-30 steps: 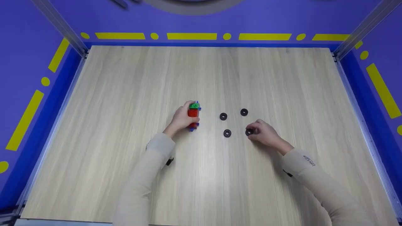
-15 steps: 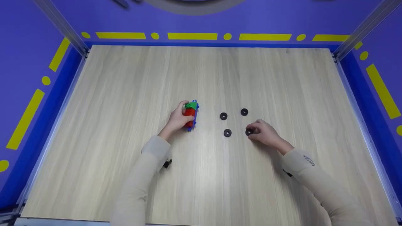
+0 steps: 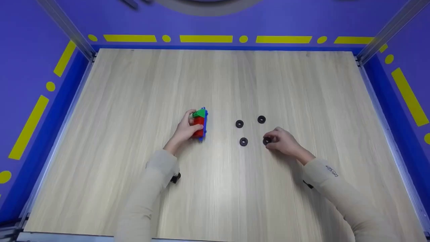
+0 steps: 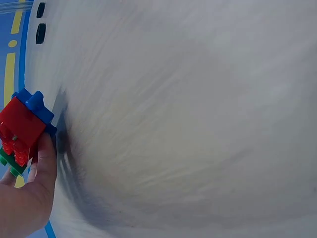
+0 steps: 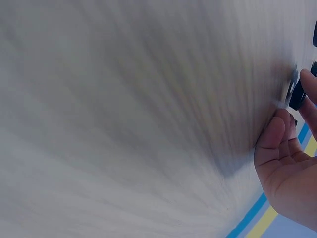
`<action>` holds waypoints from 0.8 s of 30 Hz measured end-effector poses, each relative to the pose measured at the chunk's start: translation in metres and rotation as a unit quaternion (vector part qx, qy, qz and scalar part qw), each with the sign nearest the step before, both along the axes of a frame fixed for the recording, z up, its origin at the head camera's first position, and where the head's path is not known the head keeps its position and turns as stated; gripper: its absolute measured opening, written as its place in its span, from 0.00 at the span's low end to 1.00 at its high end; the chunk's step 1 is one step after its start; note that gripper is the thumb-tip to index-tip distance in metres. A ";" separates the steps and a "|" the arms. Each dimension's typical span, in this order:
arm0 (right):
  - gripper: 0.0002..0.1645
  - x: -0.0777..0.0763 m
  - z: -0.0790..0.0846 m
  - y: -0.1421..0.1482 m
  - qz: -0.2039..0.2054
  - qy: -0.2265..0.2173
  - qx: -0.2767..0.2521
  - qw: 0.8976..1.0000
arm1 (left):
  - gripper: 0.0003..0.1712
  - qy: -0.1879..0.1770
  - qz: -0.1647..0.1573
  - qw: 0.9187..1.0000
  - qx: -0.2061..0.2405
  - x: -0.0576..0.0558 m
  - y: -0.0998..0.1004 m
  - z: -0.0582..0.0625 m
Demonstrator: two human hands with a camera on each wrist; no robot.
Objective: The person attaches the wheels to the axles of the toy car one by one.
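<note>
In the head view, my left hand (image 3: 183, 131) grips a toy block car (image 3: 199, 121) with a red body, a green sloped front block and a blue base. Its blue underside edge is tipped up toward the right. The left wrist view shows the red body (image 4: 22, 121) close, with fingers wrapped beneath it. Farther right, my right hand (image 3: 285, 143) pinches a black toy wheel (image 3: 266, 141) at the tabletop, thumb and fingers about its rim. The right wrist view shows this wheel (image 5: 297, 95) partly, at the frame's edge.
Between the hands lie two black wheels, an upper one (image 3: 239, 124) and a lower one (image 3: 243, 142). Another wheel (image 3: 261, 119) is just beyond my right hand. All rest on the wooden tabletop (image 3: 215, 77), bounded by blue walls (image 3: 282, 20) at back and sides.
My left hand has drawn the toy car a little to the left and tilted it, so its blue base shows more on the right. The right hand and the wheels stay nearly still.
</note>
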State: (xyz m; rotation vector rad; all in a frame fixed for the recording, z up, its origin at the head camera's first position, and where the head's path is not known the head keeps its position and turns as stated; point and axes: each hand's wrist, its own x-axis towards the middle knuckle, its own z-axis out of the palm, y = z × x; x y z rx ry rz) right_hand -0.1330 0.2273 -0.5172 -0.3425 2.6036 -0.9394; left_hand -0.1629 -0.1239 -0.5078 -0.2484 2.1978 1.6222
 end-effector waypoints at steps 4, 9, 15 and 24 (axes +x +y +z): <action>0.21 0.000 0.000 0.002 0.001 0.000 -0.008 1.000 | 0.37 -0.006 0.011 1.000 0.022 0.002 0.002 0.001; 0.21 0.001 0.001 0.003 -0.001 0.005 -0.025 1.000 | 0.36 -0.014 0.025 0.999 0.042 0.006 0.005 0.003; 0.20 0.001 0.002 0.005 -0.011 0.005 -0.043 0.999 | 0.36 -0.022 0.034 0.997 0.060 0.009 0.012 0.008; 0.21 -0.002 0.014 0.006 -0.023 0.042 -0.094 0.994 | 0.36 -0.036 0.033 0.993 0.106 0.014 0.029 0.019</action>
